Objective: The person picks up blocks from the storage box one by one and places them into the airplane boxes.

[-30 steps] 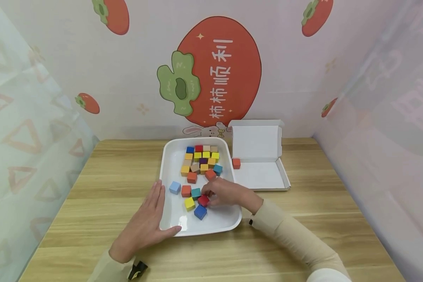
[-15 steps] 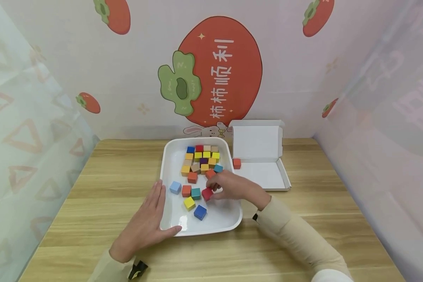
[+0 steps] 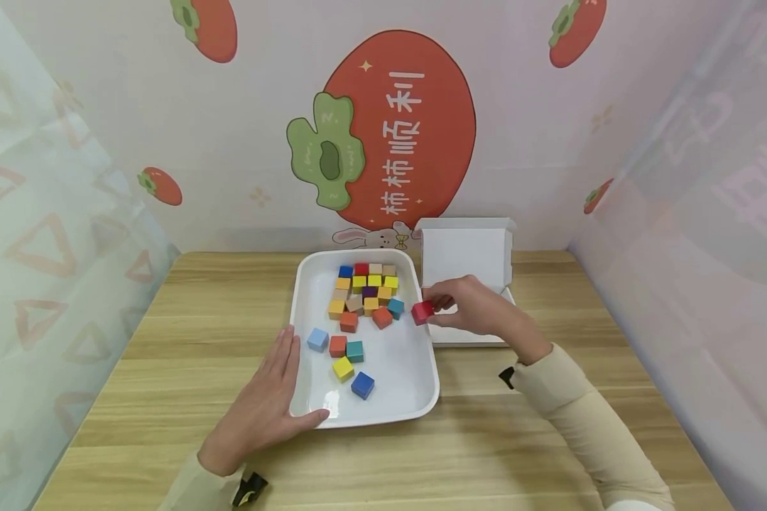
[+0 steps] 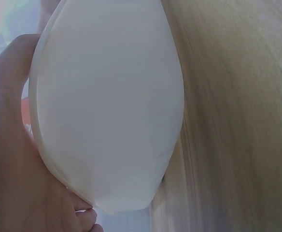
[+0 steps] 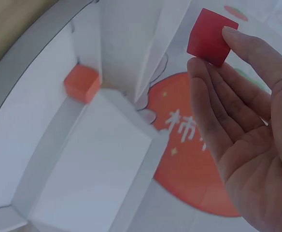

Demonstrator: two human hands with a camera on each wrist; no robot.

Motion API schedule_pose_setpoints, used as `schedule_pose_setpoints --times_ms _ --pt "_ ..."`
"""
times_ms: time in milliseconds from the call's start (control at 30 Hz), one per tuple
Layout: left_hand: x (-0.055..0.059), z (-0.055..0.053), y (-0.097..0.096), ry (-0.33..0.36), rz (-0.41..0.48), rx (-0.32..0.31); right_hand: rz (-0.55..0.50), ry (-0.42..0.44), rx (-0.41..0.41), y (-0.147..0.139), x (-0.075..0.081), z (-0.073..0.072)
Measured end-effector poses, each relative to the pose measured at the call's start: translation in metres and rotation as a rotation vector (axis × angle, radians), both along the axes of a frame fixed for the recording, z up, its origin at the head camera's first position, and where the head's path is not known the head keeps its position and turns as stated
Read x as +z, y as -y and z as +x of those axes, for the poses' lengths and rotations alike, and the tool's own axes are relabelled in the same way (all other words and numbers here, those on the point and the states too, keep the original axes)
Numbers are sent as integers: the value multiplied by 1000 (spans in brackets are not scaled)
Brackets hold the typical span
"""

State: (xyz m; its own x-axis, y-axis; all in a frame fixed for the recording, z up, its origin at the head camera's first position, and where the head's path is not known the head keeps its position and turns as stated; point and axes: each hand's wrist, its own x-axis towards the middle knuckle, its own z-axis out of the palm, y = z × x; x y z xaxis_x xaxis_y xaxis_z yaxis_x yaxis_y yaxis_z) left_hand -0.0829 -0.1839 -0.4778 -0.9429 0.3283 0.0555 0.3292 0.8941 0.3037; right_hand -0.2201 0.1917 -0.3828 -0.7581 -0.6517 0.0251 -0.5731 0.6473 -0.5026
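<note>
Between thumb and fingertips, my right hand (image 3: pixel 476 305) pinches a red cube (image 5: pixel 211 36). In the head view that cube overlaps the right rim of the white tray (image 3: pixel 430 383), beside the open white box (image 3: pixel 466 257). An orange-red cube (image 5: pixel 83 83) sits in the box's corner in the right wrist view; in the head view the right hand covers most of that corner. My left hand (image 3: pixel 265 397) rests on the tray's near left corner, fingers straight along the left side and thumb over the front rim. The tray's outer wall (image 4: pixel 107 106) fills much of the left wrist view.
Inside the tray, several coloured cubes are bunched at the far end, among them a purple one (image 3: pixel 369 292). Nearer lie a light blue cube (image 3: pixel 317 340), a teal cube (image 3: pixel 354 351), a yellow cube (image 3: pixel 343 369) and a blue cube (image 3: pixel 363 385). A printed backdrop (image 3: pixel 243 128) stands behind the table.
My right hand has lifted the red cube from among the near cubes and carried it right and away from me to the tray's right rim. The left hand has stayed put.
</note>
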Motion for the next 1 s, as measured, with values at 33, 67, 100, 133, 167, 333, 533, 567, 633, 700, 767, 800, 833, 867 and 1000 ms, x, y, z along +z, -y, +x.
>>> schedule_pose_setpoints --times_ms 33,67,100,133,167,333,533,567,633,700,767,800,833,867,1000 --pt "0 0 0 0 -2 -1 0 -6 -13 -5 -1 -1" --pt "0 0 0 -1 -3 -2 -4 -9 -28 -10 -2 -1" --pt "1 0 0 -3 -5 -3 -4 -14 -41 -14 -3 -2" --pt "1 0 0 -4 -7 -4 -4 -19 -55 -18 -5 -2" --pt "1 0 0 -6 -9 -5 -4 -22 -69 -22 -6 -3" --pt "1 1 0 -9 -11 -4 -5 -7 -115 -31 -18 -10" --pt "1 1 0 8 0 7 17 39 -167 -31 -40 -22" --pt "1 1 0 10 4 7 17 45 -172 -30 -44 -23" --pt "1 1 0 11 5 6 16 52 -177 -29 -54 -27" --pt "0 1 0 10 5 4 8 50 -174 -27 -62 -30" --pt "0 1 0 8 2 3 -1 43 -172 -26 -70 -32" --pt "0 1 0 6 0 2 -3 37 -176 -25 -73 -32" --pt "0 1 0 5 -2 2 -4 31 -182 -25 -76 -33" --pt "0 1 0 5 -3 3 -6 25 -188 -24 -78 -33" --pt "1 2 0 2 -8 6 -30 20 -241 -20 -84 -34"
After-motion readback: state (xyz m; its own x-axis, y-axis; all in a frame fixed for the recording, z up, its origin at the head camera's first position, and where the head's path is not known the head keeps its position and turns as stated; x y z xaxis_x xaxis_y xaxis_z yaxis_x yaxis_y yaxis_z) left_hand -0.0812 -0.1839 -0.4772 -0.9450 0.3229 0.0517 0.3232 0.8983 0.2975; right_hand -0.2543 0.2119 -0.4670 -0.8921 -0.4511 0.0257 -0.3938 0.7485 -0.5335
